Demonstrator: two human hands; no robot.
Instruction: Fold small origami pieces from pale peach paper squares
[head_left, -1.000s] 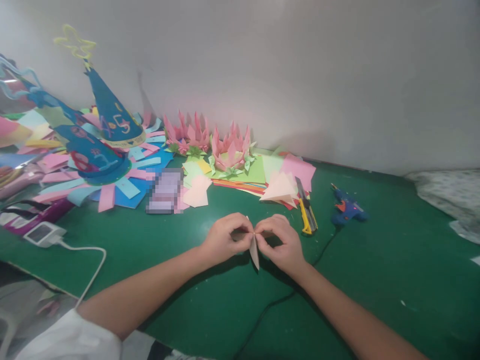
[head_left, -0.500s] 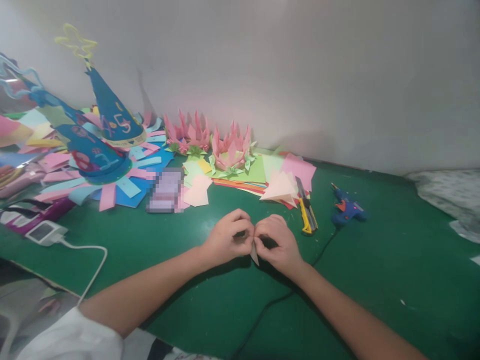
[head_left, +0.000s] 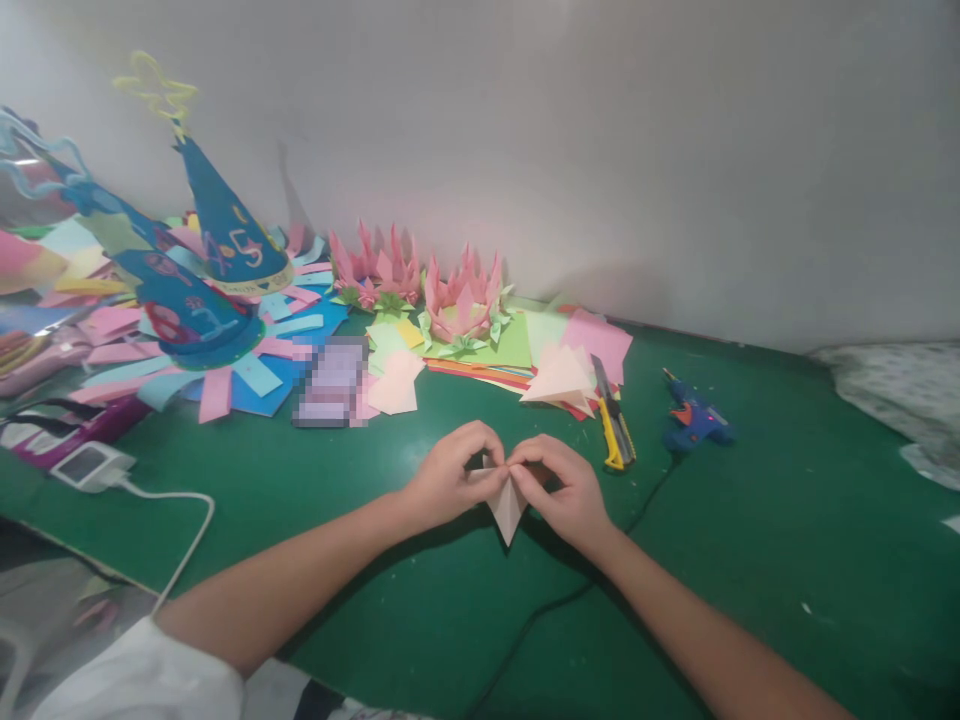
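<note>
Pale pink folded paper point(head_left: 508, 518), its point facing the wearer, is pinched by the fingers of both the left hand point(head_left: 456, 475) and the right hand point(head_left: 568, 488) — left of and nearer than the yellow-and-black utility knife point(head_left: 614, 435). Beneath the knife spreads a dark green tabletop point(head_left: 750, 600); beyond it rises a plain grey wall point(head_left: 600, 140). One blue glue gun point(head_left: 697, 425) lies right of the knife; two spiky pink paper crowns point(head_left: 459, 318) stand left of it — farther left, at least two blue cone hats point(head_left: 225, 225).
</note>
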